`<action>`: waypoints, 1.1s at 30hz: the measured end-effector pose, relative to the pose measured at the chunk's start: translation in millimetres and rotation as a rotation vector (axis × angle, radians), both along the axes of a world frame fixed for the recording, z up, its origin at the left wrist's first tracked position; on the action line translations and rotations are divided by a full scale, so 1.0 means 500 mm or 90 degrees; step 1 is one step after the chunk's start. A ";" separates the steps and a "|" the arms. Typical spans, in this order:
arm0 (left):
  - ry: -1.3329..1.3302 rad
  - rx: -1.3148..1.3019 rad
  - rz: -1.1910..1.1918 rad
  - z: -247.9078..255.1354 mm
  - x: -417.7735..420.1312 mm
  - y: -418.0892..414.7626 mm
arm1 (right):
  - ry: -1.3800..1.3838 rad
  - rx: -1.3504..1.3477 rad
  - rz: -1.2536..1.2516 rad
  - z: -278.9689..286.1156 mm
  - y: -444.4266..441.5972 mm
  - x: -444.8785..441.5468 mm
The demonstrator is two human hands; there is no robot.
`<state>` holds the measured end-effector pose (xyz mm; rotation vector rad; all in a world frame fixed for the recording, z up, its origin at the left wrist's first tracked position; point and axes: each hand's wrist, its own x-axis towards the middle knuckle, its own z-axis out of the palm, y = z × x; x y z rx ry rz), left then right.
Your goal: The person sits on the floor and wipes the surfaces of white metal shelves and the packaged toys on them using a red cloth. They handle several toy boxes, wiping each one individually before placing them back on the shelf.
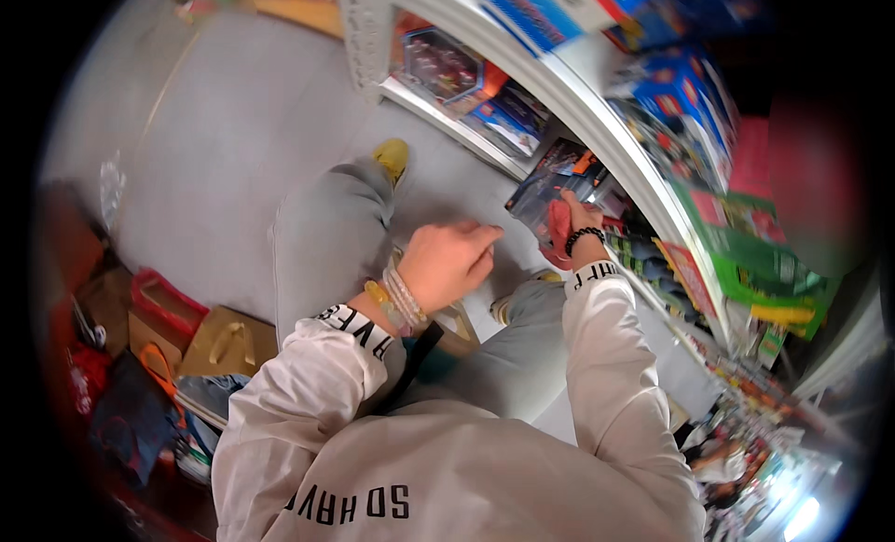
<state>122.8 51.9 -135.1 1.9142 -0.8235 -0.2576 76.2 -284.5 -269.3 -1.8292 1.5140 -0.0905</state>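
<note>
My right hand, with a black beaded bracelet at its wrist, grips a bunched pinkish-red cloth. Right beside it is a dark toy box with a glossy, clear-looking side, tilted out at the edge of the lower shelf. Whether the fingers also press on that box is hard to see. My left hand hovers above the floor between my knees, its fingers curled and the index finger partly forward. Nothing shows in it, though its palm faces away. Pale beaded bracelets circle that wrist.
White shelving curves along the right, with boxed toys low down and a blue box higher up. Green packaging hangs over a shelf edge. On the left stand bags and a brown paper bag. Clear plastic wrap lies on the grey floor.
</note>
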 end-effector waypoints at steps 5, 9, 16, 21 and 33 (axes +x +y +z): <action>0.066 0.003 0.049 -0.003 0.020 0.036 | 0.110 -0.103 0.104 0.024 0.080 0.131; 0.086 0.005 0.004 0.008 0.027 0.037 | 0.128 -0.127 0.130 -0.051 -0.039 0.174; 0.104 0.020 -0.013 0.003 0.028 0.037 | 0.186 -0.077 0.205 -0.091 -0.097 0.259; 0.117 0.027 -0.016 -0.004 0.025 0.030 | 0.201 -0.053 0.233 -0.102 -0.115 0.291; 0.111 0.053 -0.023 -0.010 0.017 0.013 | 0.183 -0.042 0.268 -0.118 -0.121 0.326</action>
